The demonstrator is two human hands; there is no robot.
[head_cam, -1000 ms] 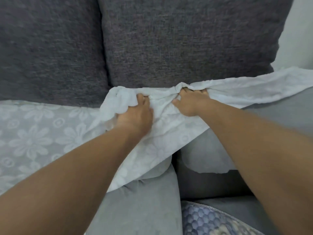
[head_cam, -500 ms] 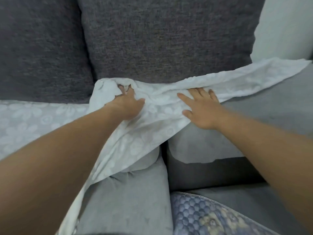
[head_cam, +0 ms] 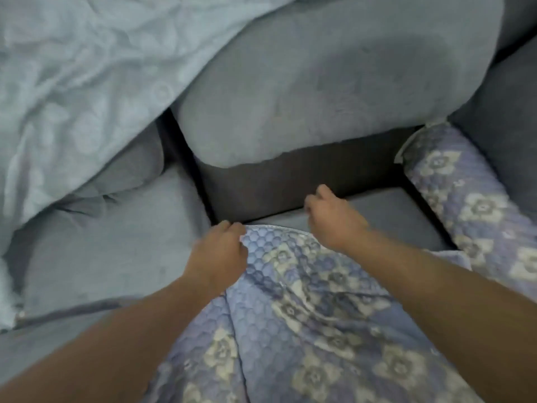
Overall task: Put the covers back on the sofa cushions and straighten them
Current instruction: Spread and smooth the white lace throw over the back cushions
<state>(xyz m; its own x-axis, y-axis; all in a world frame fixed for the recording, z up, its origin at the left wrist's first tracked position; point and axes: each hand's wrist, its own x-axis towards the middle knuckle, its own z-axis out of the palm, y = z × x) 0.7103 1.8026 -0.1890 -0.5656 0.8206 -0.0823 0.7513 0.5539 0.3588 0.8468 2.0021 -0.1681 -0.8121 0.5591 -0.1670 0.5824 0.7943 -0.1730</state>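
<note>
Two bare forearms enter from the near edge, with no sleeves on the parts in view. The left hand (head_cam: 216, 254) and the right hand (head_cam: 334, 218) seem to carry no rings, watch or gloves, though the picture is blurred.

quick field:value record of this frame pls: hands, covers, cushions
left hand: grips the top edge of the blue quilted floral cover
right hand: fingers curled just past that edge; blurred, grip unclear
blue quilted floral cover: bunched in the foreground, between the forearms
white floral cover: rumpled, upper left, draped over the grey cushions
bare grey seat cushion: top centre, uncovered
patterned bolster: right, slanted
</note>
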